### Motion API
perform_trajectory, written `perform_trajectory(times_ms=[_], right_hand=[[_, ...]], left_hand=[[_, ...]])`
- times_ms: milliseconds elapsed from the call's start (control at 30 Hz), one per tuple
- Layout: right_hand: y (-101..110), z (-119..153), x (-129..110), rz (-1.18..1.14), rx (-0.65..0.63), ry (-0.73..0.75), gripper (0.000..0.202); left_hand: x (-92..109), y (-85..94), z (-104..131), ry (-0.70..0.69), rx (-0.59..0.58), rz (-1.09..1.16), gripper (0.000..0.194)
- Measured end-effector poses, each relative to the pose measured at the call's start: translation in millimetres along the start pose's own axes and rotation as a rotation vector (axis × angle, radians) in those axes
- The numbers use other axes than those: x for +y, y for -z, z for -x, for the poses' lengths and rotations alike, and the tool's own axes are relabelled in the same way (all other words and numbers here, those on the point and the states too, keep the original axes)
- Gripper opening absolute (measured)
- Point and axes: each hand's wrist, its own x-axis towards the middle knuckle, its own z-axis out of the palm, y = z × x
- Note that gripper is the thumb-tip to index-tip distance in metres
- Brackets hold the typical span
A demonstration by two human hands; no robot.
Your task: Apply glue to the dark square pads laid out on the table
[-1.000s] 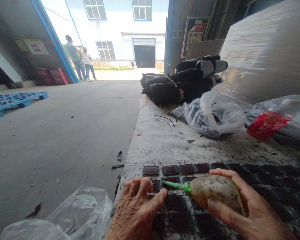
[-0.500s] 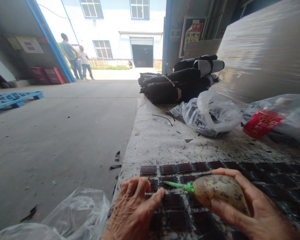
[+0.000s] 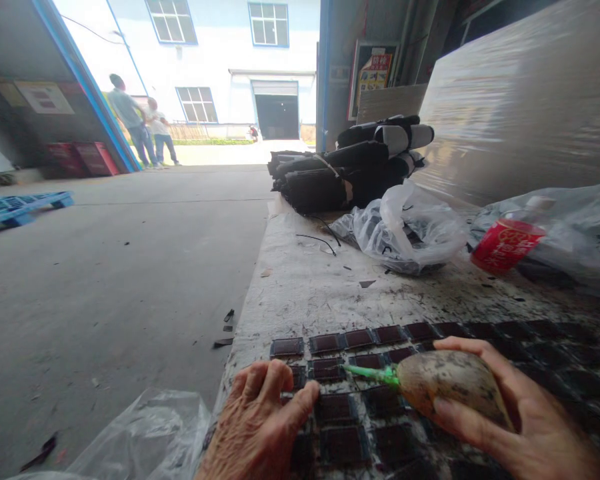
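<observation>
My right hand (image 3: 510,407) is wrapped round a stained, rounded bottle (image 3: 450,387) with a green nozzle (image 3: 373,374), which points left over rows of dark rectangular pieces (image 3: 345,445). The nozzle tip is above a piece in the second row. My left hand (image 3: 263,417) rests on the left end of the rows, its fingers bent and the thumb apart from them, close to a dark piece. Whether anything lies under its fingertips is hidden.
On the pale worktable (image 3: 300,287) are black rolls (image 3: 350,167), a plastic bag (image 3: 410,230) and a red-labelled bottle (image 3: 507,243). Clear plastic (image 3: 150,427) hangs at lower left. A blue pallet (image 3: 25,208) lies on the floor; two people stand outside.
The nozzle has moved right relative to the dark pieces, away from my left hand, with my right hand still round the bottle. The whole view has shifted slightly.
</observation>
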Motion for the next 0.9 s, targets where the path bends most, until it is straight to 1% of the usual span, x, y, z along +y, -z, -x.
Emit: perform_trajectory(times_ms=[133,200,267,333,367,467,500,533,600,733,900], right_hand=[[3,-2,3,-0.009,-0.02,0.003,0.053],[7,-4,7,0.007,-0.024,0.009,0.052],[12,-7,11,0.029,-0.046,0.002,0.054],[17,-10,16,0.039,-0.102,-0.017,0.058],[19,-10,18,0.036,-0.11,-0.02,0.059],[23,-10,23,0.021,-0.057,-0.011,0.057],[23,-9,24,0.021,-0.031,-0.01,0.055],[23,-9,24,0.024,-0.032,-0.014,0.055],[24,-9,25,0.03,-0.063,-0.027,0.056],[27,-14,28,0.046,-0.084,-0.014,0.058],[30,-17,32,-0.003,-0.173,-0.049,0.062]], left_hand=[[2,2.4,-2,0.02,-0.007,0.006,0.048],[3,5.9,-4,0.038,-0.035,0.014,0.046],[4,9.5,-7,0.058,-0.084,0.022,0.046],[3,12.4,-9,0.06,-0.154,0.034,0.043],[3,13.4,-10,0.059,-0.187,0.037,0.041],[2,15.0,-11,0.071,-0.247,0.036,0.039],[2,15.2,-11,0.077,-0.252,0.036,0.039],[3,15.4,-12,0.076,-0.257,0.039,0.038],[3,15.6,-12,0.06,-0.252,0.044,0.038],[4,16.0,-14,0.01,-0.206,0.056,0.036],[4,16.5,-15,-0.032,-0.167,0.08,0.04]])
